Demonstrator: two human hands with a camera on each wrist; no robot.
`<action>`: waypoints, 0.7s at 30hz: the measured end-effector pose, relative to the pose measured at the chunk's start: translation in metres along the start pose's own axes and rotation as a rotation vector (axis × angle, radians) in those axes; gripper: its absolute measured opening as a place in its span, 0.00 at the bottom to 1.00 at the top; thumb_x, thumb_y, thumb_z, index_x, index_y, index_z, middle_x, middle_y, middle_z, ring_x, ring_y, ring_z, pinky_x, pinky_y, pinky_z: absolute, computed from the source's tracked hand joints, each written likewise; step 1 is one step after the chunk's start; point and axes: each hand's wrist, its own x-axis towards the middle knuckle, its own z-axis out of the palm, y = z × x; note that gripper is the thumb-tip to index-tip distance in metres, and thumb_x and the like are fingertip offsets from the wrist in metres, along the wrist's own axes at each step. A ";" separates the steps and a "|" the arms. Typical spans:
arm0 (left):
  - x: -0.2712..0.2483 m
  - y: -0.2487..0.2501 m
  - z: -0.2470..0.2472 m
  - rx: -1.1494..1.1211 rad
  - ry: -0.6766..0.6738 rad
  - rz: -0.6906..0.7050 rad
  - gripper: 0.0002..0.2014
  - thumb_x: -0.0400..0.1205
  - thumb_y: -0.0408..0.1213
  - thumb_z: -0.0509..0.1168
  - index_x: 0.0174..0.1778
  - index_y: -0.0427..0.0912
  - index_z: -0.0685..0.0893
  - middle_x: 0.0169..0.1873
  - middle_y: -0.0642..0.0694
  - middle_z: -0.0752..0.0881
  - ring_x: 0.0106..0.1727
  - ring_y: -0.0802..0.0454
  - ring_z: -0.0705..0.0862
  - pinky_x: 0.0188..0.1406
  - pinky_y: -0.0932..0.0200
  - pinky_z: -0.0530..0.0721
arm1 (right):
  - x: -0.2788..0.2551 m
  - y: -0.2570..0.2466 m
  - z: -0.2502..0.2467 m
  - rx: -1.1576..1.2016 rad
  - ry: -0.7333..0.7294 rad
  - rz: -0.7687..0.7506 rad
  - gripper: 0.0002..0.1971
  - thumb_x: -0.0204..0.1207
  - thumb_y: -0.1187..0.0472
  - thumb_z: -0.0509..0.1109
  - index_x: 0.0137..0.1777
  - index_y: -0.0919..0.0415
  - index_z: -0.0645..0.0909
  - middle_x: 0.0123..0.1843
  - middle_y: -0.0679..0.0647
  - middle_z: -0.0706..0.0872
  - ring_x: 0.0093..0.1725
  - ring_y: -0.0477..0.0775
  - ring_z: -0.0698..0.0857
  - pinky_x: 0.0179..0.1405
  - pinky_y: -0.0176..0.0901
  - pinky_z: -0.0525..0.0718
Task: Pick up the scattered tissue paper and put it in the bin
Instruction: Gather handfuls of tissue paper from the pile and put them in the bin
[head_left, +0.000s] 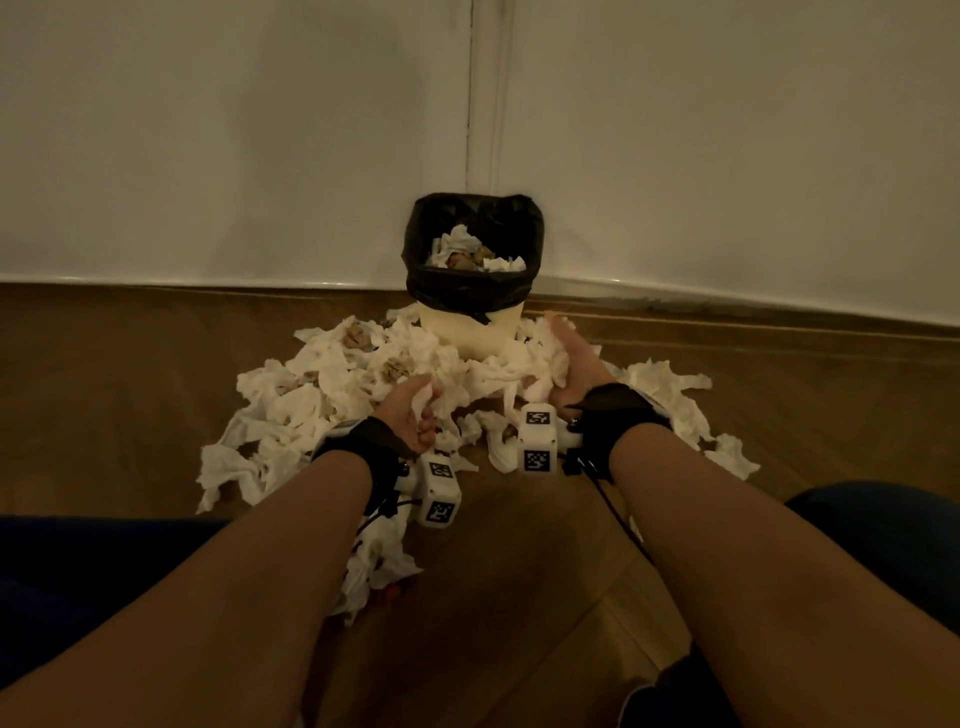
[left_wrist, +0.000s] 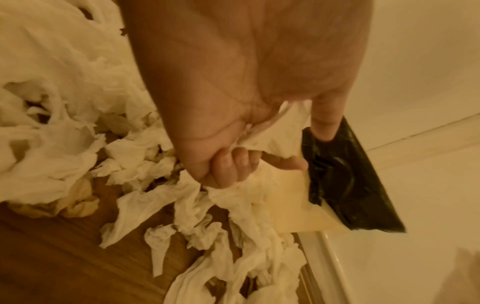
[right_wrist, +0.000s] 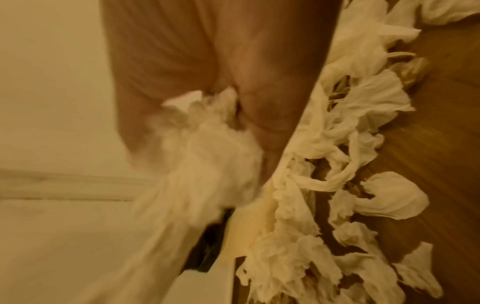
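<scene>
A cream bin lined with a black bag stands against the wall, with some tissue inside. White tissue paper lies heaped on the wooden floor around its base. My left hand grips a wad of tissue at the front of the heap, fingers curled round it. My right hand is just right of the bin's base and clutches a bunch of tissue, which trails down blurred in the right wrist view.
White walls meet in a corner behind the bin, with a white skirting board along the floor. More tissue spreads to the right and some lies under my left forearm. Dark-clothed knees flank the bare floor in front.
</scene>
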 end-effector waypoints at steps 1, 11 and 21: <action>-0.003 0.004 0.003 0.013 0.004 0.004 0.18 0.85 0.52 0.54 0.35 0.45 0.75 0.21 0.50 0.67 0.19 0.55 0.62 0.21 0.64 0.58 | -0.006 -0.004 0.006 -0.039 -0.028 -0.001 0.27 0.71 0.44 0.72 0.65 0.58 0.75 0.57 0.55 0.83 0.51 0.55 0.84 0.40 0.45 0.84; -0.052 0.074 0.043 -0.021 0.029 0.197 0.24 0.87 0.21 0.43 0.79 0.38 0.61 0.58 0.35 0.76 0.49 0.43 0.81 0.43 0.58 0.79 | -0.052 -0.066 0.022 -0.098 -0.027 -0.139 0.15 0.84 0.65 0.58 0.68 0.58 0.77 0.71 0.65 0.77 0.70 0.67 0.76 0.73 0.59 0.73; -0.075 0.143 0.068 0.417 0.192 0.558 0.27 0.86 0.54 0.49 0.32 0.40 0.80 0.17 0.50 0.73 0.15 0.55 0.68 0.18 0.66 0.65 | -0.075 -0.127 0.052 -0.056 0.083 -0.362 0.10 0.83 0.57 0.60 0.58 0.56 0.79 0.25 0.54 0.70 0.20 0.47 0.63 0.14 0.28 0.60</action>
